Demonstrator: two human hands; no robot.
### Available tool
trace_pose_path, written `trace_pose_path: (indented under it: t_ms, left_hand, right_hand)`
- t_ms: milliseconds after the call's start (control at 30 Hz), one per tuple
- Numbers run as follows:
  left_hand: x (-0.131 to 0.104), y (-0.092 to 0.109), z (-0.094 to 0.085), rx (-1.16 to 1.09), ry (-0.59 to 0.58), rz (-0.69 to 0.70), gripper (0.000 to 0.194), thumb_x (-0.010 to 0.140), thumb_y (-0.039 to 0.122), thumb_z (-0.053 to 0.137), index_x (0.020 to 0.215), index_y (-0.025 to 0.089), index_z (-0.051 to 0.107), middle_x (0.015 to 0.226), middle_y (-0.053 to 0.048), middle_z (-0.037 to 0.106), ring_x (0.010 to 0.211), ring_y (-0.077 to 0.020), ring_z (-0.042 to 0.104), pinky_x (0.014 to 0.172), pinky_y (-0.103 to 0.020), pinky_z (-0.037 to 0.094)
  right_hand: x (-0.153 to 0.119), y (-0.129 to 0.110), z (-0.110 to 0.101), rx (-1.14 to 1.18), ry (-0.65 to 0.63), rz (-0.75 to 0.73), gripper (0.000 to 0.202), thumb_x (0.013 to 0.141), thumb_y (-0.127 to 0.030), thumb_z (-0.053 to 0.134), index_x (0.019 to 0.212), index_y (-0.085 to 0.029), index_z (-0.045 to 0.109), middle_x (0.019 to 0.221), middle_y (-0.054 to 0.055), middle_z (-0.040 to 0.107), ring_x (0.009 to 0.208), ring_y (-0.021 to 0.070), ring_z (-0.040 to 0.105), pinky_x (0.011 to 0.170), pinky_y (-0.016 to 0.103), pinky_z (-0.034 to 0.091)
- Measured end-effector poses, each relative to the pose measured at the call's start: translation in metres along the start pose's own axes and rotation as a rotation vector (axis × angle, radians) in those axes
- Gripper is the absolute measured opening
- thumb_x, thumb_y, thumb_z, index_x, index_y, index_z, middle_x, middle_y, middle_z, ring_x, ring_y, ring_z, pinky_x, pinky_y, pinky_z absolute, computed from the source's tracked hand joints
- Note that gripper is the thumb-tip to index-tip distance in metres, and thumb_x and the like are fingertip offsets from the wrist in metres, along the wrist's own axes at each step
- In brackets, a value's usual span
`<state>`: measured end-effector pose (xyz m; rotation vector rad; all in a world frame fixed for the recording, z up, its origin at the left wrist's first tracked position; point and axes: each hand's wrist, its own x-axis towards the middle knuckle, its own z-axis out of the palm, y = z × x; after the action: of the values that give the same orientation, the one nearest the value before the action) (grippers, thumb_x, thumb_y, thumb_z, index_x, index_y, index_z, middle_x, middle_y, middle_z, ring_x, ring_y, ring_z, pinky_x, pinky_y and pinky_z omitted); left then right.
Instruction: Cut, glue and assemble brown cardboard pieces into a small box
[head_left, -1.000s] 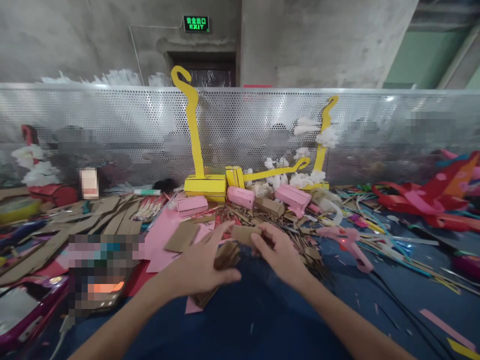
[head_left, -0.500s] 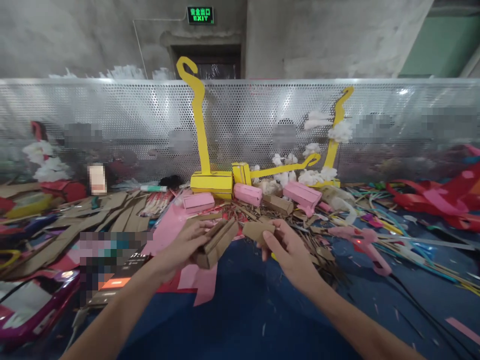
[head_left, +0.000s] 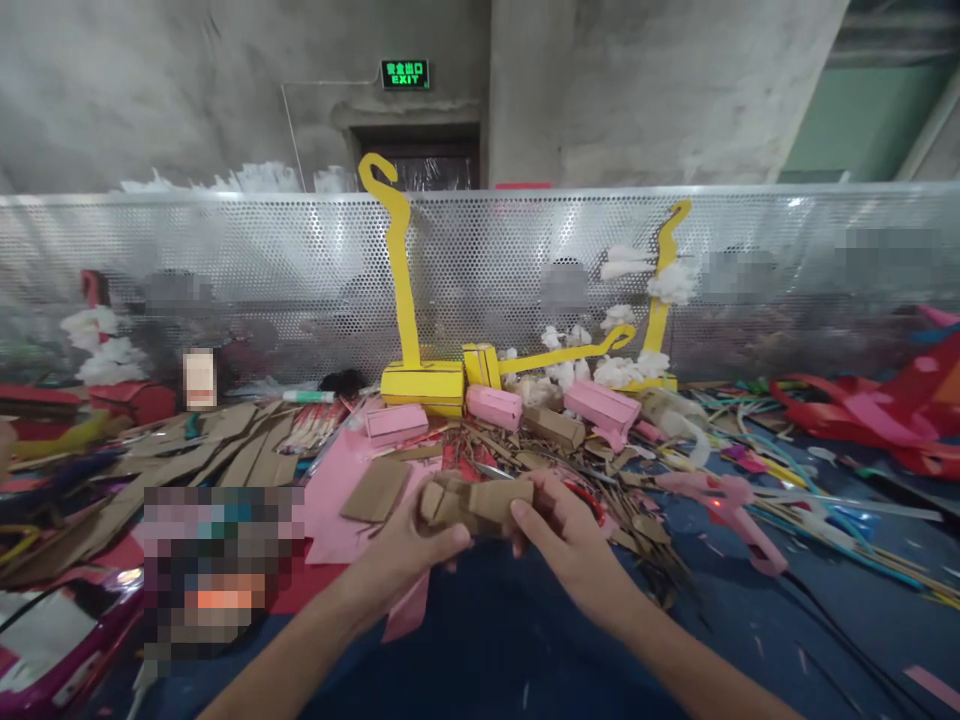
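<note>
Folded cardboard (head_left: 447, 503) brought to small piece (head_left: 502, 499); left hand (head_left: 405, 550), right hand (head_left: 574, 535): fingers grasping one each (sign (head_left: 405, 74) reads "EXIT").

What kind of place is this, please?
Probably a craft workshop or shared work table: a glue gun lies at the right, cut cardboard strips at the left, and a yellow paper figure stands by the metal screen.

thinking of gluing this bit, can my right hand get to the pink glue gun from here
Probably yes: the pink plastic glue gun lies just to the right of your right hand, with only loose cardboard scraps between, though that hand would have to release its folded brown cardboard piece.
</note>
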<state>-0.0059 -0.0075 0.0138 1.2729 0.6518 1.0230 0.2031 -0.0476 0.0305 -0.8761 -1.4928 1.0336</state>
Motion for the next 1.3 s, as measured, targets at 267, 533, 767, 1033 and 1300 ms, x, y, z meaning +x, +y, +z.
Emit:
trace_pose_path:
  t_ms: [267,533,767,1033,1300]
  left_hand:
    - [-0.004,0.018,0.006,0.537,0.179,0.446,0.049,0.08,0.028,0.08,0.125,0.027,0.061,0.13,-0.01,0.065,0.123,-0.0302,0.058,0.102,-0.044,0.048]
    - [-0.01,0.023,0.0,1.009,0.122,0.675,0.052,0.085,0.024,0.076,0.132,0.033,0.055,0.131,-0.007,0.066,0.127,-0.0291,0.054,0.108,-0.045,0.042]
    - [-0.012,0.017,-0.003,1.044,0.103,0.629,0.051,0.088,0.026,0.072,0.135,0.033,0.053,0.132,-0.006,0.067,0.125,-0.0289,0.059,0.109,-0.043,0.041]
    - [-0.014,0.015,-0.002,1.077,0.098,0.646,0.055,0.087,0.024,0.072,0.137,0.033,0.052,0.132,-0.007,0.067,0.125,-0.0286,0.06,0.108,-0.042,0.043]
    - [-0.016,0.019,0.002,1.054,0.108,0.667,0.056,0.084,0.026,0.076,0.134,0.032,0.052,0.135,-0.008,0.066,0.128,-0.03,0.058,0.111,-0.045,0.041]
  right_hand:
    - [-0.002,-0.011,-0.007,0.031,0.091,-0.034,0.031,0.096,-0.052,0.059,0.093,-0.021,0.054,0.067,-0.002,0.061,0.053,0.0115,0.055,0.051,0.024,0.048]
    - [-0.006,-0.011,-0.007,-0.035,0.015,-0.022,0.034,0.098,-0.05,0.057,0.084,-0.019,0.056,0.064,-0.002,0.06,0.048,0.0103,0.054,0.046,0.022,0.046]
    - [-0.008,-0.017,-0.005,-0.063,-0.023,0.01,0.037,0.098,-0.053,0.054,0.084,-0.019,0.057,0.063,-0.003,0.062,0.046,0.0099,0.055,0.048,0.023,0.047]
    - [-0.007,-0.014,-0.004,-0.031,-0.049,0.032,0.036,0.098,-0.054,0.054,0.089,-0.019,0.058,0.063,-0.003,0.062,0.045,0.0098,0.055,0.048,0.022,0.047]
    - [-0.008,-0.012,-0.002,0.025,-0.065,0.033,0.034,0.099,-0.05,0.055,0.089,-0.018,0.059,0.065,-0.002,0.062,0.046,0.0096,0.056,0.047,0.022,0.047]
